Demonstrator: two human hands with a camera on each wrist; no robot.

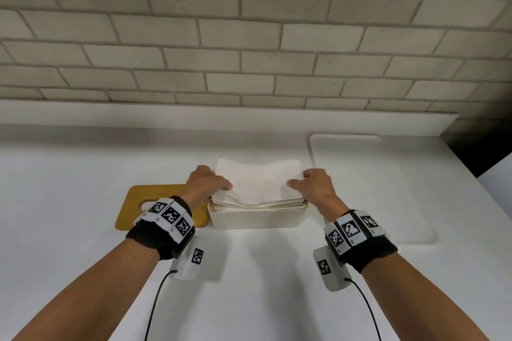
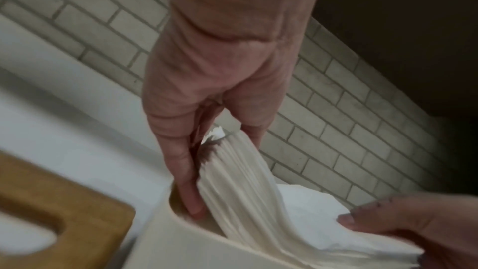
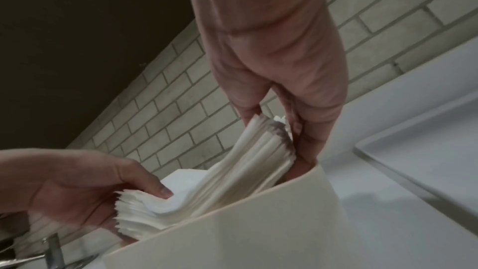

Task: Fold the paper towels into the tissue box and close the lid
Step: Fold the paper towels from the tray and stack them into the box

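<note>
A thick stack of white paper towels (image 1: 257,184) sits in the mouth of a cream tissue box (image 1: 256,217) on the white counter, its top rising above the rim. My left hand (image 1: 206,181) grips the stack's left end, thumb on top, fingers (image 2: 192,204) down inside the box (image 2: 201,249) beside the towels (image 2: 243,181). My right hand (image 1: 314,184) grips the right end the same way, with its fingers (image 3: 309,142) between the towels (image 3: 261,161) and the box wall (image 3: 258,232). The wooden lid (image 1: 155,202) with an oval slot lies flat left of the box.
A grey brick wall (image 1: 249,36) rises behind a raised white ledge (image 1: 221,122) at the counter's back. A shallow recessed panel (image 1: 374,188) is set in the counter right of the box. A chrome fitting (image 3: 51,251) shows at the lower left of the right wrist view.
</note>
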